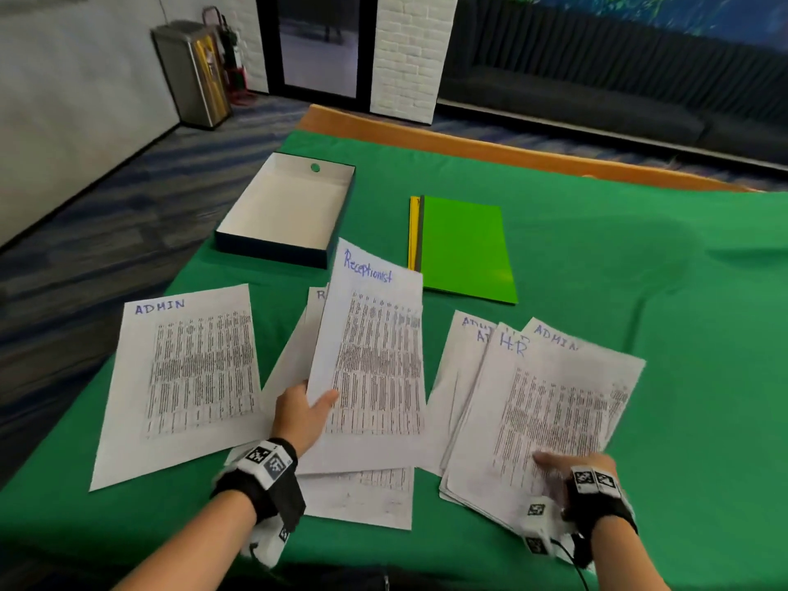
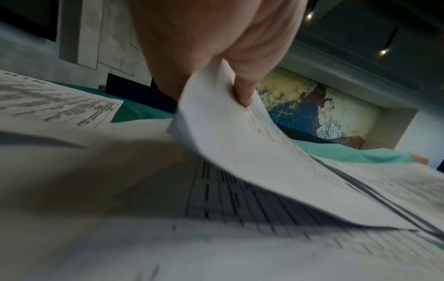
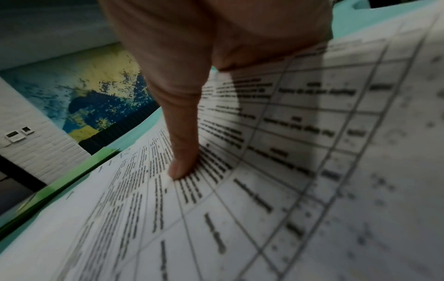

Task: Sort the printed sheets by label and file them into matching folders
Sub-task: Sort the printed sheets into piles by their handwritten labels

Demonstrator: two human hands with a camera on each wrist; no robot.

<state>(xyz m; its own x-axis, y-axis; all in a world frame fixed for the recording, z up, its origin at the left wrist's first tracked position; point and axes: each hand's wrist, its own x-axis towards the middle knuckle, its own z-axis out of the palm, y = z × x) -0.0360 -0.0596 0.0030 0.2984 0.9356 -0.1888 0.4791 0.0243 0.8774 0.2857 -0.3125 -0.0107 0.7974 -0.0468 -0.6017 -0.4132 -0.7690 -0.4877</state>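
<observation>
My left hand (image 1: pixel 311 403) pinches the lower left edge of a printed sheet labelled "Receptionist" (image 1: pixel 375 347), raised over a loose pile of sheets in the middle. In the left wrist view the thumb (image 2: pixel 242 91) sits on that curled sheet (image 2: pixel 240 152). An "ADMIN" sheet (image 1: pixel 187 377) lies flat on the left. My right hand (image 1: pixel 567 467) holds the right stack, topped by an "H.R" sheet (image 1: pixel 546 411), with its thumb (image 3: pixel 182 152) on top and its fingers hidden beneath. A green folder (image 1: pixel 464 249) lies behind, over yellow (image 1: pixel 412 232) and grey ones.
An open, empty box (image 1: pixel 285 206) with white inside stands at the back left of the green cloth (image 1: pixel 639 270). More "ADMIN" sheets fan out under the right stack. A metal bin (image 1: pixel 192 74) stands on the floor beyond the table.
</observation>
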